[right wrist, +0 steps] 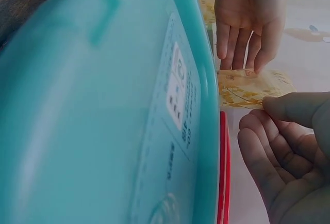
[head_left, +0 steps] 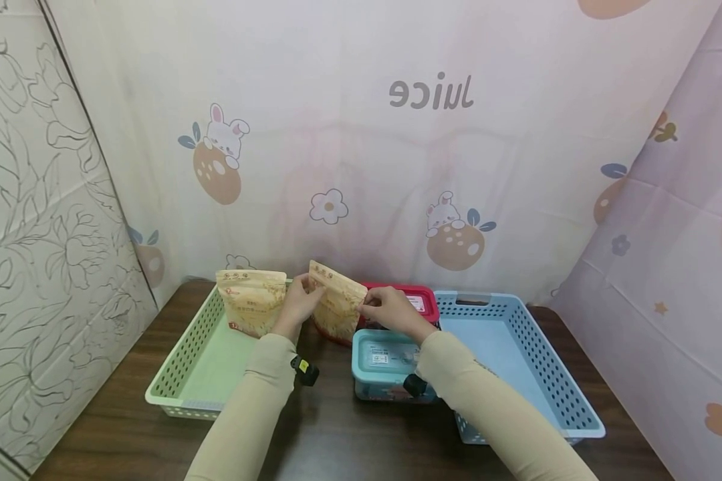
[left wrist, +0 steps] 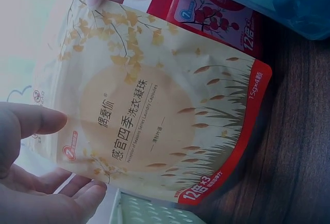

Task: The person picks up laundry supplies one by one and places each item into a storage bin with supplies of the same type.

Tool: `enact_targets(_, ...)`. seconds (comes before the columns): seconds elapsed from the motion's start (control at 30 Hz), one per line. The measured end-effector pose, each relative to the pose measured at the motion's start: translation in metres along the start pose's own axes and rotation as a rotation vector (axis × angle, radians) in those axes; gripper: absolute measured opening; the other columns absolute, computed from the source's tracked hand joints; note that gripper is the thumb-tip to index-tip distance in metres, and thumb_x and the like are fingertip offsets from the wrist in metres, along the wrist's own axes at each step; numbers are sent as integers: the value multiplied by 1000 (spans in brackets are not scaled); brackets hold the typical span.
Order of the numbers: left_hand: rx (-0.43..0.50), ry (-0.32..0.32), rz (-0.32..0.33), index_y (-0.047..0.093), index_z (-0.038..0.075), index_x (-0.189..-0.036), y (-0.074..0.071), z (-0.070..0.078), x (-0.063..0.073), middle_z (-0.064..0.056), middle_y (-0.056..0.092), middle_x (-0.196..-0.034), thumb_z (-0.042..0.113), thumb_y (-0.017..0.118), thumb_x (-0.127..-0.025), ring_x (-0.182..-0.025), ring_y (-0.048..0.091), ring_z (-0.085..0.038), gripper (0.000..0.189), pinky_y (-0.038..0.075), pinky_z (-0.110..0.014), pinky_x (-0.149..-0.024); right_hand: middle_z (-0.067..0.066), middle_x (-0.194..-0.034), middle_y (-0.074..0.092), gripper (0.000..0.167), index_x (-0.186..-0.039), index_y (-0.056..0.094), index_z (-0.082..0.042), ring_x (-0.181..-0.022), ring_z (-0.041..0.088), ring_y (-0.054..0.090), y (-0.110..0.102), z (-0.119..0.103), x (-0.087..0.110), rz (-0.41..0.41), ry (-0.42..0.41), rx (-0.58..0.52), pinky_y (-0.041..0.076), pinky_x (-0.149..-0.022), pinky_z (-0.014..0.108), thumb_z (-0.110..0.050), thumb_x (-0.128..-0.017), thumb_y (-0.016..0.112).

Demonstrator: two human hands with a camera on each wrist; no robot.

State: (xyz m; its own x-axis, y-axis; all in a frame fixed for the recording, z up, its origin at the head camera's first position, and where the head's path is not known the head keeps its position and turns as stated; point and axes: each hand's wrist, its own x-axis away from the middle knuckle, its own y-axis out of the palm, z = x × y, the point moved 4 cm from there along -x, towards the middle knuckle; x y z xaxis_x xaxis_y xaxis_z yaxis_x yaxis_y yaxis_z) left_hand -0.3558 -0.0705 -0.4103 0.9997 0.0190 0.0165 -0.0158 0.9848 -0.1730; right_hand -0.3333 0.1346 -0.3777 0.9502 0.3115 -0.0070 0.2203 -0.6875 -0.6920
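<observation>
Pinches a cream laundry capsule pouch [head_left: 337,310] in both hands, tilted, with the top edge sloping down toward 4 o'clock. Grips its edge near 10 o'clock with the left hand [head_left: 297,306], laying the thumb on the printed front and the fingers along the side. Nips the upper corner at 2 o'clock with the right hand [head_left: 390,309], pressing with the thumb over curled fingers. Bears yellow leaves, grasses and a red bottom band on the pouch front.

Taking the held pouch as clock centre, shows at 9 o'clock a second pouch [head_left: 251,304], upright inside a pale green basket [head_left: 183,351] toward 8 o'clock. Has at 3 o'clock a red-lidded box [head_left: 424,294], near the right hand; between 4 and 5 o'clock, a teal box [head_left: 388,365], closer to the person; just past 3 o'clock and farther out, a light blue basket [head_left: 547,364]. Includes a dark wood-grain table [head_left: 361,434] at 6 o'clock and a pale curtain [head_left: 373,167] at 12 o'clock, with mirrored "Juice" lettering [head_left: 431,93] toward 1 o'clock. Wears cream sleeves [head_left: 241,414] on both arms
</observation>
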Motion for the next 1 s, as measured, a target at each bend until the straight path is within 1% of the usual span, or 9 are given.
enact_targets(0.03,-2,3,3,30,-1,-151,0,1,0,-22,31,-155,19,61,-100,-144,28,-39,63,31,-53,-115,1,-87,66,12,-91,70,-13,-80,23,63,0,0,0,0,-3,-4,57,-68,31,-24,-94,73)
enact_targets(0.13,-17,31,17,31,-2,-151,-1,4,0,-23,33,-152,19,60,-100,-143,30,-38,62,31,-52,-115,0,-87,67,12,-91,70,-13,-81,23,63,-2,0,1,12,-16,-10,57,-68,31,-25,-94,73)
enact_targets(0.37,-85,78,54,37,-2,-148,-5,17,6,-23,39,-150,22,61,-100,-141,34,-38,59,32,-49,-115,-2,-90,67,11,-92,71,-15,-86,20,59,-7,-4,3,58,-49,-6,56,-74,32,-26,-93,73)
enact_targets(0.47,-93,94,59,38,-2,-148,-6,23,9,-22,41,-148,23,62,-100,-141,36,-37,59,33,-49,-115,-2,-90,68,11,-91,70,-15,-86,21,59,-9,-6,5,76,-57,-28,56,-74,32,-26,-93,74)
enact_targets(0.7,-136,120,68,37,0,-149,-9,33,11,-21,44,-144,26,61,-100,-134,41,-37,60,37,-52,-111,-1,-88,69,11,-92,70,-12,-82,20,60,-14,-13,10,116,-114,-64,56,-74,32,-22,-93,73)
enact_targets(0.83,-136,141,71,37,1,-149,-12,38,12,-20,44,-144,27,62,-100,-133,41,-35,61,37,-51,-111,0,-88,69,10,-92,69,-12,-82,20,60,-16,-17,12,137,-125,-80,55,-74,32,-22,-93,73)
enact_targets(1.0,-103,156,68,37,1,-150,-14,45,14,-20,42,-148,28,62,-100,-139,38,-34,62,35,-48,-114,0,-88,69,11,-92,69,-12,-81,20,60,-20,-22,15,163,-120,-89,55,-70,30,-22,-93,74)
